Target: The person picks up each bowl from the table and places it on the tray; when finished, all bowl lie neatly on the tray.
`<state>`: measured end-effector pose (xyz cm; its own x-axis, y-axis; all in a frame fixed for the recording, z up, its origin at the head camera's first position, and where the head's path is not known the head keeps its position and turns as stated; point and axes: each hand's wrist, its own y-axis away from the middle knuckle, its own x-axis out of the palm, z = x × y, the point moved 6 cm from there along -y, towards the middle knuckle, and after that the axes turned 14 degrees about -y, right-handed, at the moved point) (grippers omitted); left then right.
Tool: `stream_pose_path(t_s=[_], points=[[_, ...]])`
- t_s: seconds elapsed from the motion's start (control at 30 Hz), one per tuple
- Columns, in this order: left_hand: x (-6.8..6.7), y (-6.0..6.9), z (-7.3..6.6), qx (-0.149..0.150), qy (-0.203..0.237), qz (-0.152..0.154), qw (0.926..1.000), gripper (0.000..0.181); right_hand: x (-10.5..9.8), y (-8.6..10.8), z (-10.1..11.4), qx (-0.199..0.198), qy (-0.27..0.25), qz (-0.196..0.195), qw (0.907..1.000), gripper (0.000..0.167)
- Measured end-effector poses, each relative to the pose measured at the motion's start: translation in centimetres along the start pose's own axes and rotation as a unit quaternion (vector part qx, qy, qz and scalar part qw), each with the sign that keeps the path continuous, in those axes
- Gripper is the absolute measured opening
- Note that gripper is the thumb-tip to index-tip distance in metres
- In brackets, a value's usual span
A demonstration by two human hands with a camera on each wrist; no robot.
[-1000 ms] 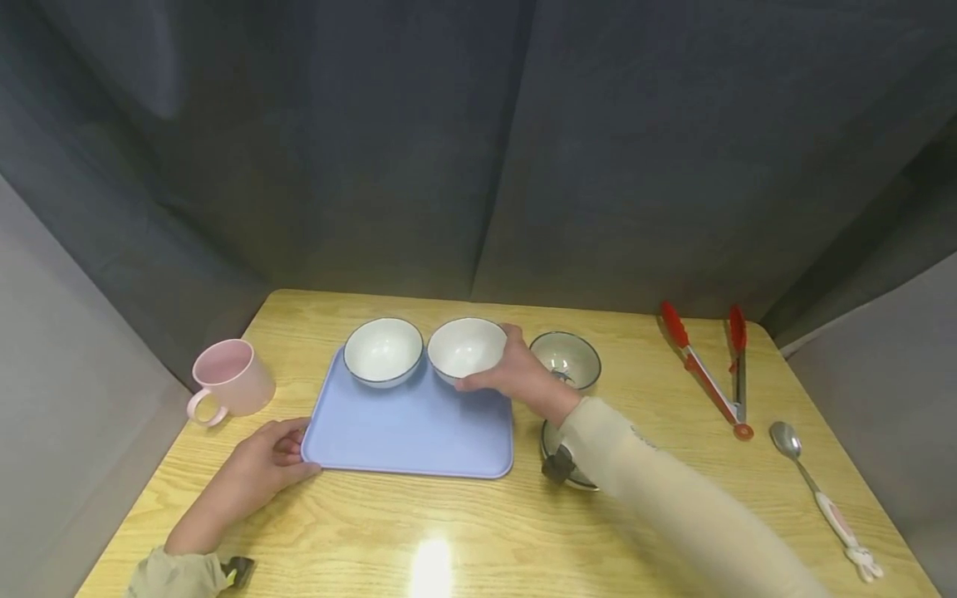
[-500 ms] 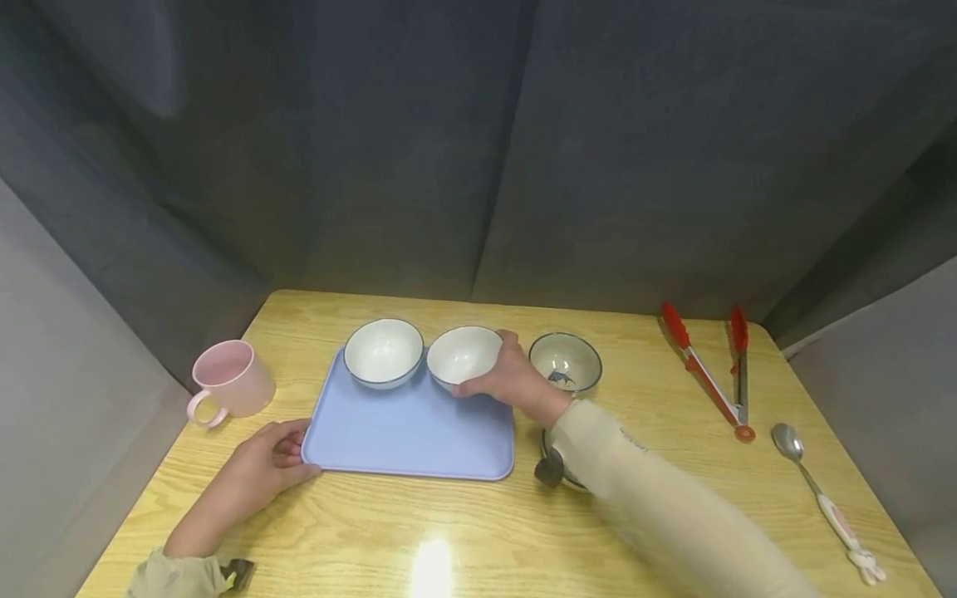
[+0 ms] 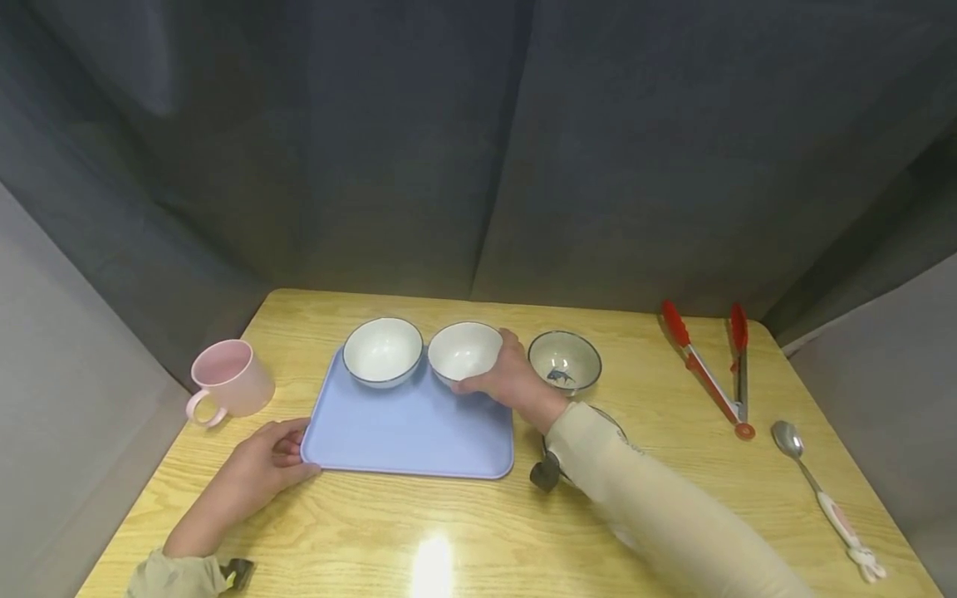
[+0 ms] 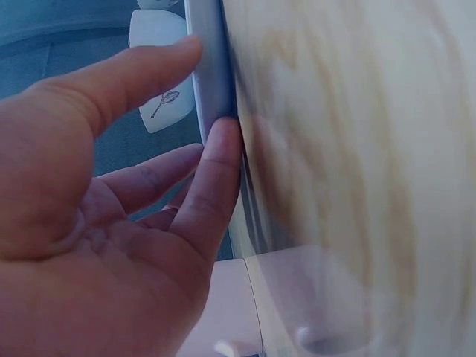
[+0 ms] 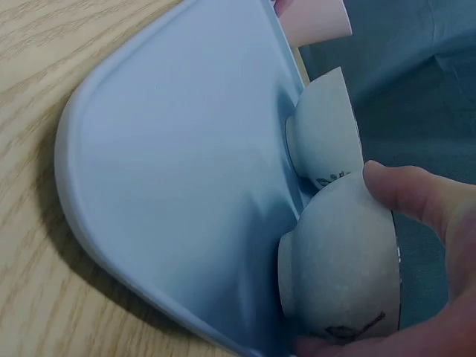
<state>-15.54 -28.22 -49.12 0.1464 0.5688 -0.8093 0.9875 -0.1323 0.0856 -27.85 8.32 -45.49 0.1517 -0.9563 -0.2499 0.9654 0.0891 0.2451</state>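
A pale blue tray (image 3: 411,428) lies on the table. My left hand (image 3: 250,477) holds its near left corner, thumb and fingertips against the rim, as the left wrist view shows up close. At the tray's back right, my right hand (image 3: 516,378) grips a white bowl (image 3: 465,349) with a dark rim, thumb and fingers on opposite sides. In the right wrist view this bowl stands upright, its foot at the tray surface; whether it bears fully on it I cannot tell. A second white bowl (image 3: 383,350) sits just left of it at the back left.
Right of the tray stands a greyish bowl (image 3: 565,363) with a blue fish inside. Another bowl (image 3: 609,418) is mostly hidden under my right sleeve. A pink mug (image 3: 238,382) stands at the left. Red-tipped tongs (image 3: 706,374) and a spoon (image 3: 815,490) with a rabbit handle lie right.
The gripped bowl has shifted only slightly, dipping a little toward me and then back. My right forearm has moved a bit left and nearer, exposing more of the bowls beside it. The left hand stays put.
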Motion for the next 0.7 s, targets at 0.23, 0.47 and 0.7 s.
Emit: stream_pose_path(t_s=[0.23,0.47,0.7], points=[[0.0,0.0,-0.1,0.001,-0.006,0.003,1.0000,0.072,-0.2,0.1,-0.1,0.004,0.025,-0.016,0.9996,0.135],[-0.1,0.2,-0.1,-0.001,-0.004,0.004,1.0000,0.071,-0.3,0.1,0.1,0.001,0.033,-0.025,0.9991,0.133],[0.0,0.1,0.0,0.002,-0.008,-0.003,1.0000,0.072,-1.1,0.3,1.5,-0.017,0.033,-0.029,0.9989,0.126]])
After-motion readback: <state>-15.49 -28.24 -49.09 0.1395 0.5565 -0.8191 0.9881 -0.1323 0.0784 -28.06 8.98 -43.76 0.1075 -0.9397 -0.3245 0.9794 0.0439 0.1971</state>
